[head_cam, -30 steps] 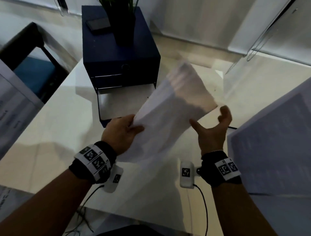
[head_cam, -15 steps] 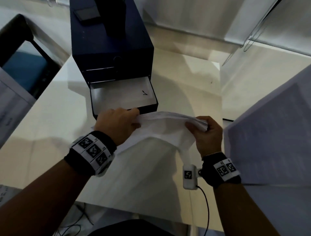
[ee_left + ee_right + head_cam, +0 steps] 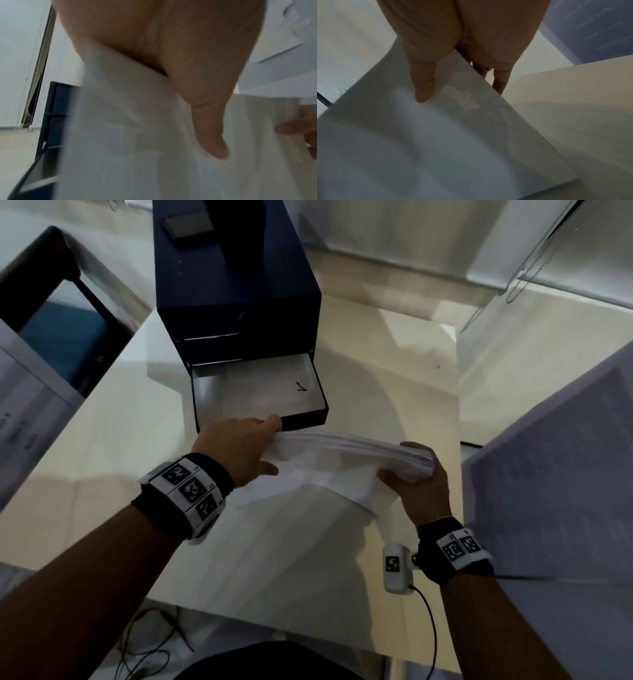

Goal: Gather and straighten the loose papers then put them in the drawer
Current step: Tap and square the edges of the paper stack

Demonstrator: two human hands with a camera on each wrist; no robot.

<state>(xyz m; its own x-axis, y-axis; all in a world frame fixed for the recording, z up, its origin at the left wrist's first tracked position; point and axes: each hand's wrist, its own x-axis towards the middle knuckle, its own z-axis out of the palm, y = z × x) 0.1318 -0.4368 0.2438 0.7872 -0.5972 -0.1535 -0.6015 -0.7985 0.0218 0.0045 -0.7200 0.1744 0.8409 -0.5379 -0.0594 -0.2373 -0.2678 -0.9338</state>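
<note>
A stack of white papers (image 3: 339, 460) stands on its long edge on the white table (image 3: 102, 460), just in front of the open bottom drawer (image 3: 255, 392) of a dark blue drawer box (image 3: 236, 296). My left hand (image 3: 239, 450) grips the stack's left end, thumb on the near face (image 3: 211, 142). My right hand (image 3: 418, 477) grips the right end, thumb pressed on the paper (image 3: 423, 88) and fingers behind it. The papers (image 3: 137, 135) fill both wrist views (image 3: 436, 135). The drawer's white inside holds nothing but a small dark mark.
A dark phone (image 3: 188, 227) and a dark pot (image 3: 243, 231) sit on top of the box. A chair with a blue seat (image 3: 58, 330) stands at the left. Printed sheets lie at the right (image 3: 561, 474) and far left (image 3: 24, 419). Cables hang under the table's near edge.
A second ago my left hand alone held the stack raised and slanted. The stack has come down onto its edge on the table, and my right hand has taken hold of its right end.
</note>
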